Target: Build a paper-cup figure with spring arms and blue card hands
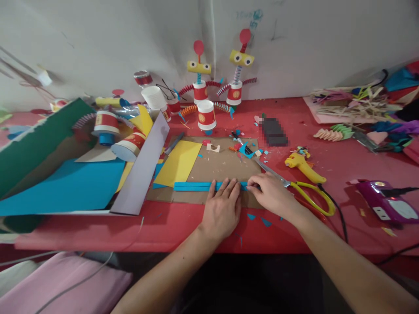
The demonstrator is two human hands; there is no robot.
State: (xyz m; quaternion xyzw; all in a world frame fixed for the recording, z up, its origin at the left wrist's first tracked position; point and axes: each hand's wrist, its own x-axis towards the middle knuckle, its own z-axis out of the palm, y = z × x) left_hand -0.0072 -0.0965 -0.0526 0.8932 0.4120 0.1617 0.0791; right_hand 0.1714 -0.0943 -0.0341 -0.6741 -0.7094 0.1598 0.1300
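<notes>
Two narrow blue paper strips [193, 186] lie side by side across a brown cardboard sheet [225, 163]. My left hand [222, 209] rests on them, palm down, its fingertips pressing on the strips and slightly apart. At their right end my right hand [273, 194] has its thumb and index finger pinched on the blue strips. Yellow paper [180, 161] lies behind the strips on the left. Scissors with yellow handles [314, 196] lie just right of my right hand, their blades pointing back toward the cardboard's edge.
A box [140, 170] with blue paper and paper-cup figures stands left. Cup robots [206, 115] stand behind the cardboard. To the right are a yellow glue gun [304, 167], a purple power socket [388, 200] and a pile of paper strips [353, 102]. Blue scraps [266, 222] lie near the front edge.
</notes>
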